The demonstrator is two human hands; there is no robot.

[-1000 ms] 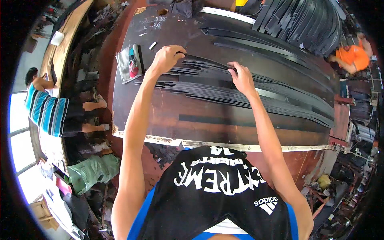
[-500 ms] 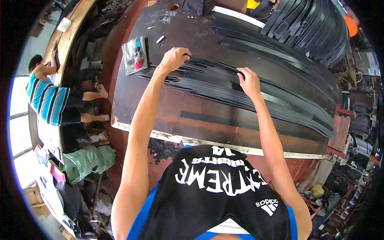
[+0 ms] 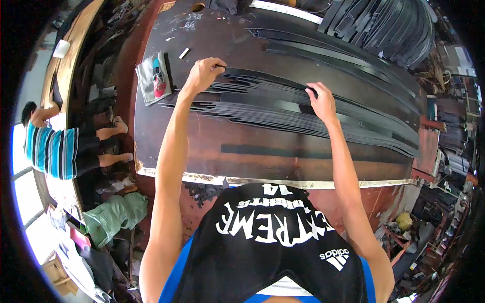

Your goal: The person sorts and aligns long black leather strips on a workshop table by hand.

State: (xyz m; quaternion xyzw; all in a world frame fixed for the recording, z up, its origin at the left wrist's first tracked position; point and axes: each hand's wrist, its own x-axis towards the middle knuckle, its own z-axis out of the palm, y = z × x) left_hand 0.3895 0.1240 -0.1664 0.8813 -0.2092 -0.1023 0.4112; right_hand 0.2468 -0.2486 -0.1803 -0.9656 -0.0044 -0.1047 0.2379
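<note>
Sliding toward 3 o'clock, my right hand [image 3: 321,102] pinches the black strips [image 3: 262,108]; my left hand [image 3: 204,73] grips their 9 o'clock ends.

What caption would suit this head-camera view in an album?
Left hand pinches the ends of long black strips fanned across a dark table; right hand touches them farther along.

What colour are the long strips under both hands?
The strips are black; head view shows it best.

Bare dark brown worktop [image 3: 192,139] was left open at lower centre; the middle was blocked by fanned long black strips [image 3: 273,108], upper right by stacked bands [image 3: 389,25].
</note>
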